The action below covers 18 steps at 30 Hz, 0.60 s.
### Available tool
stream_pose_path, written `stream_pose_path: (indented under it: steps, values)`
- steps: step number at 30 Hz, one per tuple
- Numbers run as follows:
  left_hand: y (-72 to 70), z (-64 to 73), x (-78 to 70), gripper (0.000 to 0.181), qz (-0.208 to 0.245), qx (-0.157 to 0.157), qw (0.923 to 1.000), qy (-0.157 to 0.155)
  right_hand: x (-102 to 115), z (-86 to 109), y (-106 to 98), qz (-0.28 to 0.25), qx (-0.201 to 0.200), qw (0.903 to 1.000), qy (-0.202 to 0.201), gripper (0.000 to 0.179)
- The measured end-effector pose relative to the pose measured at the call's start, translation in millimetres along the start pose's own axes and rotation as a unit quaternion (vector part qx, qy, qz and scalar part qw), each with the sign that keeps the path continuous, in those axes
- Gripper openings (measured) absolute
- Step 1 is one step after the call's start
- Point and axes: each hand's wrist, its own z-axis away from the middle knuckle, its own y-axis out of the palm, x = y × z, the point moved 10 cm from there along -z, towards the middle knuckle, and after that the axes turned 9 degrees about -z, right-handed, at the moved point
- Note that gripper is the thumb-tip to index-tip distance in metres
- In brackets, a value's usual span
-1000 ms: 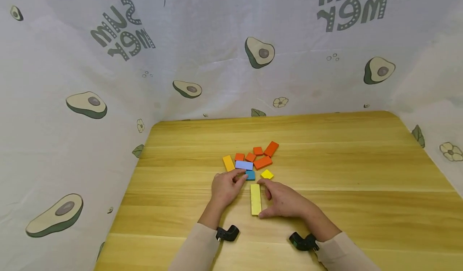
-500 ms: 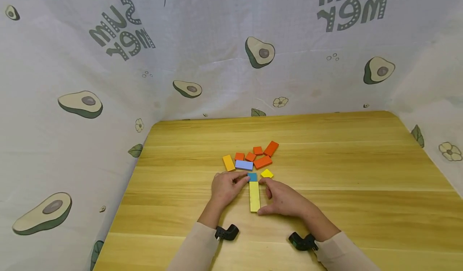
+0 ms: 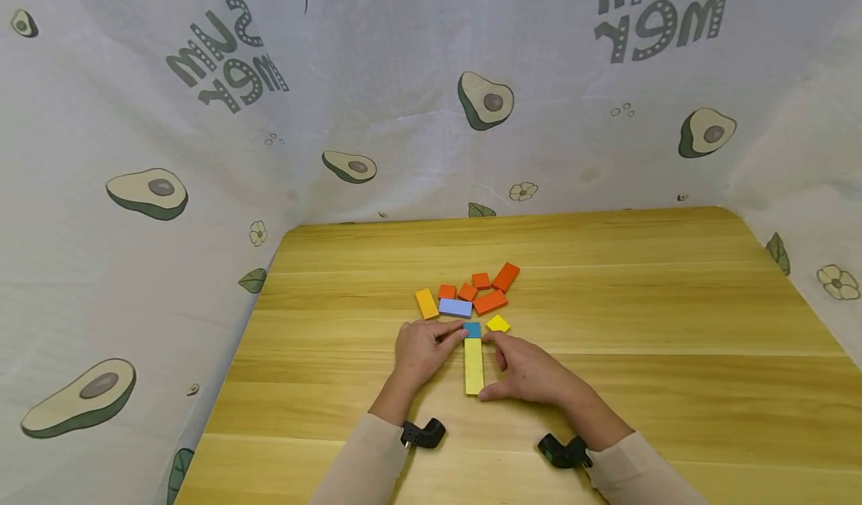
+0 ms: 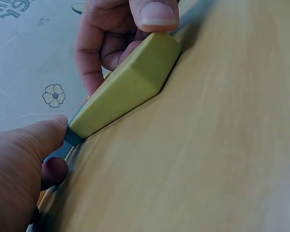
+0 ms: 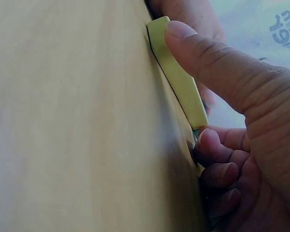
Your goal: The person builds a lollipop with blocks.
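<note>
A long pale yellow block (image 3: pixel 474 367) lies flat on the wooden table, its far end against a small blue block (image 3: pixel 472 330). My left hand (image 3: pixel 420 352) pinches the blue block between thumb and index finger; in the left wrist view the thumb (image 4: pixel 50 133) touches its side. From the right, my right hand (image 3: pixel 535 370) holds the yellow block lengthwise, thumb at the near end and index finger by the far end. In the right wrist view the thumb (image 5: pixel 183 36) presses the near end of that block, with the other fingers curled.
Just beyond the hands lie a bright yellow block (image 3: pixel 498 324), a periwinkle block (image 3: pixel 455 308) and an orange-yellow block (image 3: pixel 427 304). Several orange-red blocks, one of them a longer red block (image 3: pixel 505 276), are grouped behind. A printed cloth (image 3: pixel 404 116) surrounds the table (image 3: pixel 640 303).
The blue block has slid right and the pale yellow block slightly away from me, closing the gap between them. Over the last half second the hands have stayed nearly still.
</note>
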Motion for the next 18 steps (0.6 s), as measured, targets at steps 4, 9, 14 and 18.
stream_pose_path:
  steps: [4,9,14,18]
  values:
    - [-0.9,0.1,-1.6,0.03,-0.003,-0.007,0.9999,0.008,0.8,0.8,-0.6,-0.003,-0.002,1.0,-0.003,0.09]
    - [-3.3,0.8,-4.5,0.032,-0.007,-0.014,0.9996,0.022,1.3,1.2,-1.2,-0.005,-0.003,1.0,-0.005,0.09]
    - [-0.7,1.1,-7.2,0.037,-0.004,0.004,0.9992,0.039,-0.6,0.7,-2.3,-0.023,-0.004,0.9997,-0.001,0.085]
    - [3.9,2.1,-13.6,0.041,0.012,0.03,0.9966,0.076,-0.2,0.9,-3.8,-0.025,-0.009,0.9996,-0.007,0.079]
